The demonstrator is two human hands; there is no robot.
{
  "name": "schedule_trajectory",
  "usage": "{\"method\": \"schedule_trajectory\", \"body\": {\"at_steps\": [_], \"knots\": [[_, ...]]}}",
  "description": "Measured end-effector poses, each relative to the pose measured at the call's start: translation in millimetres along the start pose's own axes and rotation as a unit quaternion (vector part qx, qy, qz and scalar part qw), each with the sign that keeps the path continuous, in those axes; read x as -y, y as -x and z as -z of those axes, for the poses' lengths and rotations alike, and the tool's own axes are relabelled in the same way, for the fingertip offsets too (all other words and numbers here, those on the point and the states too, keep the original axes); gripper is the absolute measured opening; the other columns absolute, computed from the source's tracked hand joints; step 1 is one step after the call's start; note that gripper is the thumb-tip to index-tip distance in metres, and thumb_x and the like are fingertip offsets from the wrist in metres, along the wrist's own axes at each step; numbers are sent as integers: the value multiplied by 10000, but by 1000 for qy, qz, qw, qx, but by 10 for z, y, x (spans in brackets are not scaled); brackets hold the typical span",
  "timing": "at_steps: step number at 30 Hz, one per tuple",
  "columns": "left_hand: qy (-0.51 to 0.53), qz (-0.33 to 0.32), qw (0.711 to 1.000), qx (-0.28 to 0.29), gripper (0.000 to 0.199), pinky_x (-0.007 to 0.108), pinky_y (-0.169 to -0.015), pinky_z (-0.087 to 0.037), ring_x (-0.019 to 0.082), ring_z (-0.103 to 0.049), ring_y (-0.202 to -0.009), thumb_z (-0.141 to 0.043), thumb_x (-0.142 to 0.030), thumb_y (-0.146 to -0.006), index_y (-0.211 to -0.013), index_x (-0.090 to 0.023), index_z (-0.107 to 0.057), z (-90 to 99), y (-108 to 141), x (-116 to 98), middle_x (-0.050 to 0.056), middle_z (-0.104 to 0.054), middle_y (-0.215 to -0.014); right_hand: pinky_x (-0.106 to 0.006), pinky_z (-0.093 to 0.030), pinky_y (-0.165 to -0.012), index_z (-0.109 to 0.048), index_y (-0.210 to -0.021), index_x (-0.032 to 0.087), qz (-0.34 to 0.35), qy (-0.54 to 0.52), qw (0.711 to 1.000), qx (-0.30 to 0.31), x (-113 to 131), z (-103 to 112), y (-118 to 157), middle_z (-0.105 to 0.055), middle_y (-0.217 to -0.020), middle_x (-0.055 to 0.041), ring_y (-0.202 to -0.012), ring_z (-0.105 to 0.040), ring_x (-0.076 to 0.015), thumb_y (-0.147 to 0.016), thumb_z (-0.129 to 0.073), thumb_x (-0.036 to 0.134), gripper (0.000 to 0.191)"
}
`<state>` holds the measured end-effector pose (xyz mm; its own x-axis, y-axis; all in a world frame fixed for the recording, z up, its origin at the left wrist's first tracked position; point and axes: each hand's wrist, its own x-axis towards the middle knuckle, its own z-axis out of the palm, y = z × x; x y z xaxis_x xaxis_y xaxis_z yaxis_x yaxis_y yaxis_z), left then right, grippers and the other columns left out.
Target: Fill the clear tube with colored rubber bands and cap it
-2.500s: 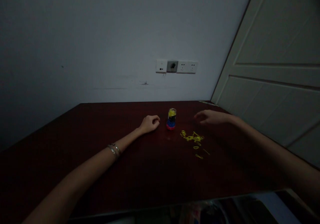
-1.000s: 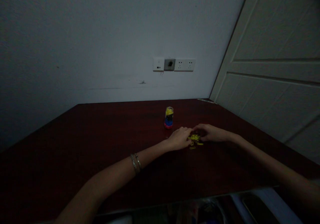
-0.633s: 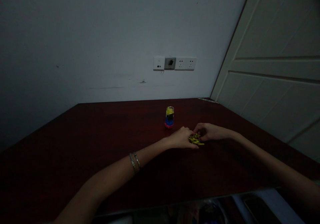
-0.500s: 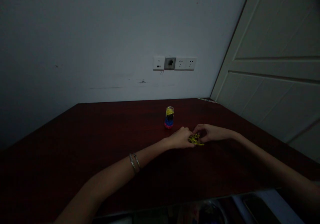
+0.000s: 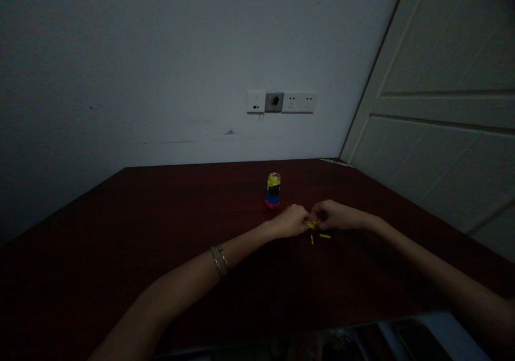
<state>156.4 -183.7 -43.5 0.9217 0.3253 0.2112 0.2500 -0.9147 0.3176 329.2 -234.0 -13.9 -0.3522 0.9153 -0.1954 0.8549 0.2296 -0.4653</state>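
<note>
My left hand (image 5: 293,221) and my right hand (image 5: 330,215) meet low over the dark red table, fingers curled in around a small bunch of yellow strips (image 5: 311,225). The fingertips of both hands press on the bunch from either side. Two loose yellow pieces, one a short strip (image 5: 325,236), lie on the table just in front of the hands. Behind my left hand stands an upright clear glass jar (image 5: 273,190), filled in layers of pink, blue, black and yellow. Two bracelets (image 5: 219,259) circle my left wrist.
The dark red table (image 5: 193,200) runs back to a pale wall with a row of sockets (image 5: 298,102). A white panelled door (image 5: 434,103) rises on the right. Below the near table edge, several dim items and a dark phone-like object (image 5: 420,339) show.
Both hands have drawn the yellow strips into a tighter bunch. Two pieces now lie apart in front of it. The jar stands where it was.
</note>
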Motion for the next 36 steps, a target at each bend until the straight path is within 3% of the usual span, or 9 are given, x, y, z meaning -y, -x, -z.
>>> {"method": "schedule_trajectory", "body": {"at_steps": [6, 10, 13, 16, 20, 23, 27, 36], "knots": [[-31, -6, 999, 25, 188, 248, -627, -414, 166, -591, -680, -488, -106, -726, -771, -91, -669, 83, 0, -26, 108, -649, -764, -207, -353, -491, -618, -707, 141, -11, -31, 999, 2, -12, -5, -16, -597, -618, 0, -548, -512, -116, -603, -507, 198, 161], [-24, -48, 998, 34, 213, 244, -643, -416, 152, -592, -694, -512, -108, -723, -853, -122, -680, 257, -28, -97, 85, -653, -794, -202, -340, -468, -594, -629, 142, -24, -31, 999, 3, 9, -2, -19, -572, -548, 9, -513, -500, -111, -582, -488, 170, 119], [-33, -60, 998, 13, 214, 255, -679, -418, 151, -585, -729, -513, -120, -728, -860, -112, -680, 523, -67, -150, 92, -652, -829, -200, -350, -469, -584, -599, 141, -24, -35, 999, 2, 22, -1, -18, -568, -536, 6, -506, -504, -110, -583, -489, 165, 99], [-31, -46, 997, -45, 213, 260, -718, -409, 145, -571, -772, -496, -102, -724, -839, -90, -675, 876, -92, -130, 98, -649, -848, -207, -377, -489, -616, -666, 140, -33, -60, 998, 3, 36, -6, -10, -598, -576, -6, -521, -525, -116, -611, -503, 191, 136], [8, 17, 995, -96, 234, 255, -687, -404, 116, -551, -715, -493, -131, -729, -881, -79, -663, 1315, -71, 34, 72, -647, -813, -216, -393, -502, -635, -701, 138, -48, -71, 996, 2, 35, -16, -7, -613, -608, -20, -546, -538, -126, -621, -529, 228, 160], [26, 47, 992, -116, 243, 256, -672, -399, 115, -542, -706, -510, -149, -713, -881, -58, -662, 1506, -21, 183, 78, -645, -799, -216, -388, -501, -641, -713, 139, -45, -62, 997, 2, 3, -21, -17, -613, -625, -19, -556, -530, -124, -621, -538, 243, 173], [22, 56, 993, -98, 238, 251, -645, -391, 108, -527, -669, -523, -156, -695, -851, -50, -668, 1564, 48, 306, 76, -643, -765, -218, -385, -507, -638, -716, 137, -40, -63, 997, 4, -47, -27, -37, -610, -633, -14, -556, -522, -123, -608, -535, 237, 179], [-5, 56, 997, -55, 239, 220, -617, -371, 96, -525, -645, -530, -156, -682, -850, -67, -676, 1482, 51, 408, 70, -655, -764, -206, -366, -492, -628, -710, 129, -33, -62, 998, 4, -12, -28, -8, -596, -631, -13, -554, -504, -110, -622, -516, 229, 174]]}}
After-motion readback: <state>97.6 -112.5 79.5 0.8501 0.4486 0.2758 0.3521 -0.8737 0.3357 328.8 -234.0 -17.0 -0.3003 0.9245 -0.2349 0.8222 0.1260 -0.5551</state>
